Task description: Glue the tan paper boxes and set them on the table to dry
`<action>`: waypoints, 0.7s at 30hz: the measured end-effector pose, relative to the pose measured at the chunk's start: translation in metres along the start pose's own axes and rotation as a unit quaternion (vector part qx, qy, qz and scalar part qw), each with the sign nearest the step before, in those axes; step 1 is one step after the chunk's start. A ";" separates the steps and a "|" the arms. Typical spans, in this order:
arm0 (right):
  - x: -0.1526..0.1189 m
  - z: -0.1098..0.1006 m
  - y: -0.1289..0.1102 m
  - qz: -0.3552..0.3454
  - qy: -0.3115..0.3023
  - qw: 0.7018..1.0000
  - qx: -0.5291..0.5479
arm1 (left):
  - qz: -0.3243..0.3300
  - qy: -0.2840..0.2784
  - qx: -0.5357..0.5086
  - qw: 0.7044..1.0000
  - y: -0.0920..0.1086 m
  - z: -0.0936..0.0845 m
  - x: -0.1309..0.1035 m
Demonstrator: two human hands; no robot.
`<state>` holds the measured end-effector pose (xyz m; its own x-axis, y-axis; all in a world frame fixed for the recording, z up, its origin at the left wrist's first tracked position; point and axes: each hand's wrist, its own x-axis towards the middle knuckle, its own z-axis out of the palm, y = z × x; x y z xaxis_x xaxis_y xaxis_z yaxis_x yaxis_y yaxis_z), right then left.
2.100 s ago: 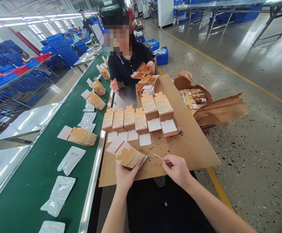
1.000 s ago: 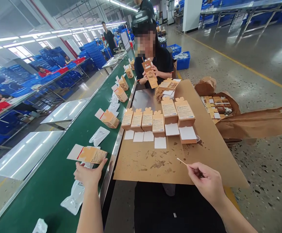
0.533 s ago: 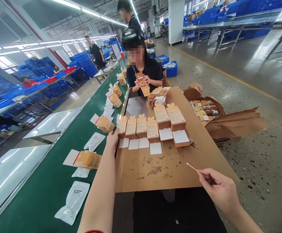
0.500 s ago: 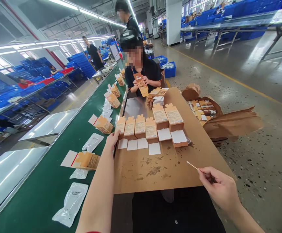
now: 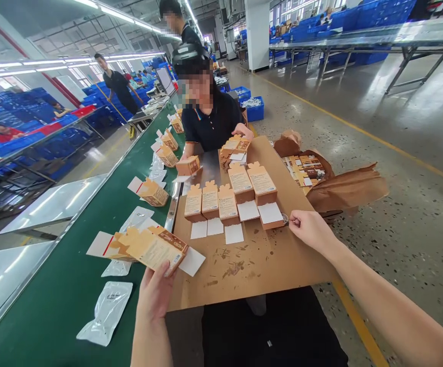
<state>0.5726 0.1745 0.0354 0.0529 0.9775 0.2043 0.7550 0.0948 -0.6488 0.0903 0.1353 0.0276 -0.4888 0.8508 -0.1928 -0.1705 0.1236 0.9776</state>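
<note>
My left hand [image 5: 156,291] is closed on the lower side of an orange-and-brown paper carton [image 5: 159,251], lifted and tilted at the belt's edge. Its scalloped top points left and a white flap sticks out at the right. At the cardboard sheet's right side, my right hand [image 5: 308,228] is pinched shut on the cotton swab, now mostly hidden by the fingers. The fingertips are at a small round metal dish [image 5: 284,219]. Left of the dish, several similar cartons [image 5: 227,204] lie in a row, white flaps toward me.
The cardboard sheet [image 5: 252,278] covers the table before me. On the left, the green belt [image 5: 64,265] carries cartons and silver pouches [image 5: 107,312]. Opposite sits a co-worker [image 5: 212,120], a hand on another carton [image 5: 188,166]. Brown wrapping paper [image 5: 347,189] lies at the right.
My left hand has picked up the row's leftmost carton and brought it toward me. My right hand has moved forward with the swab to the metal dish. The co-worker has lowered a carton.
</note>
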 end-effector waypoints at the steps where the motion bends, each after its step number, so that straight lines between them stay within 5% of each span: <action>1: 0.001 0.000 0.000 0.001 -0.008 1.000 -0.006 | -0.014 -0.001 -0.011 1.000 -0.005 0.001 -0.011; 6: -0.010 -0.015 0.007 0.012 0.016 1.000 0.001 | -0.035 -0.066 0.002 0.997 -0.032 0.017 -0.041; 9: -0.032 -0.022 0.008 0.033 0.086 0.995 0.024 | -0.044 -0.110 0.022 0.993 -0.045 0.031 -0.047; 13: -0.082 0.006 -0.011 0.046 0.218 0.970 0.097 | -0.035 -0.133 0.054 0.989 -0.055 0.049 -0.050; 15: -0.106 0.038 -0.030 0.009 0.185 0.971 0.152 | -0.031 -0.134 0.071 0.988 -0.058 0.055 -0.052; 17: -0.122 0.074 -0.053 -0.045 0.085 0.977 0.189 | -0.024 -0.127 0.077 0.989 -0.059 0.057 -0.052; 21: -0.126 0.128 -0.087 -0.119 -0.051 0.973 0.189 | -0.012 -0.130 0.087 0.988 -0.060 0.058 -0.054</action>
<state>0.4167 0.0669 -0.0274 -0.1740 0.9316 0.3191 0.4428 0.3635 -0.8196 0.1762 0.1114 -0.0157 -0.2469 0.9460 -0.2099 -0.0196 0.2117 0.9771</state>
